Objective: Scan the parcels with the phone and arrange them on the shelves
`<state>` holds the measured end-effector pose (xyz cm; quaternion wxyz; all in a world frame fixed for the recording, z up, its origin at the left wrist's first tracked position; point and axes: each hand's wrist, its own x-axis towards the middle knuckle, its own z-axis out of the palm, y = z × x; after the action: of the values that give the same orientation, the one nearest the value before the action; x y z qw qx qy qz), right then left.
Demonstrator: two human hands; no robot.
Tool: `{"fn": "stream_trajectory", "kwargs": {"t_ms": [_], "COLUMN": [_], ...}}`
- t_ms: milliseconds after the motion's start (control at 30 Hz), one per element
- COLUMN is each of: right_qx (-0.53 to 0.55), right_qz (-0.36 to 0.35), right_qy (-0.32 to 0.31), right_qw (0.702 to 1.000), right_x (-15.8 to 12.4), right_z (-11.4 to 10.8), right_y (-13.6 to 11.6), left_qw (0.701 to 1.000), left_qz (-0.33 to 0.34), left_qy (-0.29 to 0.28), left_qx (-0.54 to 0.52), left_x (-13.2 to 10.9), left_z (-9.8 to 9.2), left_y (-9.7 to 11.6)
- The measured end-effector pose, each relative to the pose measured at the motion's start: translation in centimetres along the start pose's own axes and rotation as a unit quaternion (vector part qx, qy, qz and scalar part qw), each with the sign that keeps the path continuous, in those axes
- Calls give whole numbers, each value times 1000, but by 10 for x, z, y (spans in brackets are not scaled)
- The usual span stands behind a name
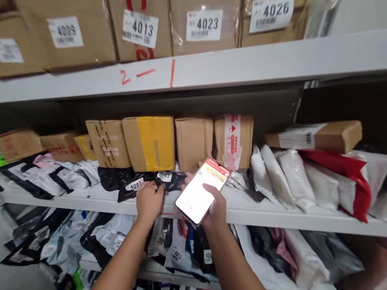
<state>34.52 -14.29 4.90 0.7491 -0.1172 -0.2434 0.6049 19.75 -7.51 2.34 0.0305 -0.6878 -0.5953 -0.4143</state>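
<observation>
On the middle shelf, my left hand (pixel 151 200) is closed at the edge of a black plastic parcel bag (pixel 125 193) labelled 4001, its fingertips pinching dark plastic. Just right of those fingers lies another black parcel bag (pixel 175 180) with a label reading 4003. My right hand (pixel 215 211) grips a smartphone (pixel 201 191), tilted, with its screen facing up and the thumb lying over the glass. The screen is bright white with a red and yellow band at its top. Behind both hands stand a yellow-taped carton (pixel 151 142) and a plain brown carton (pixel 195 142).
Above, a white shelf edge (pixel 240 68) marked in red carries numbered cartons, among them a box (pixel 200 1) labelled 4023. White mailer bags (pixel 297 179) and a red bag (pixel 360 185) stand to the right. Lower shelves hold several bagged parcels (pixel 177 253).
</observation>
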Motion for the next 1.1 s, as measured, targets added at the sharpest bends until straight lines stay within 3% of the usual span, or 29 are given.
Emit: {"fn": "stream_trajectory", "kwargs": {"t_ms": [133,233,300,367,433,500,833,933,1100], "right_qx": [-16,-31,-44,-64,-92,-109,-127,-100,-76], "right_qz": [-24,-40,-50,-54,-42,-29,-3,7,23], "right_qy": [-30,-46,-52,-66,-87,-103,-147,-159,-180], "right_qw": [999,998,996,994,991,988,981,982,980], "right_x": [2,6,9,12,15,17,28,32,38], "right_z": [-3,-2,-1,0,2,4,4,5,4], "right_y": [-3,-8,-13,-19,-24,-29,-43,-45,-48], "left_qw": [998,988,970,953,939,934,917,902,854], "left_qz": [27,119,232,296,301,280,239,265,363], "left_qy": [48,97,70,-11,-80,-109,-133,-132,-158], "left_qx": [2,18,25,71,147,193,291,313,338], "left_x": [-1,-5,-4,1,8,13,23,34,57], "left_z": [2,4,4,1,-4,-10,-23,-26,-42], "left_y": [-3,5,14,24,33,38,46,45,27]}}
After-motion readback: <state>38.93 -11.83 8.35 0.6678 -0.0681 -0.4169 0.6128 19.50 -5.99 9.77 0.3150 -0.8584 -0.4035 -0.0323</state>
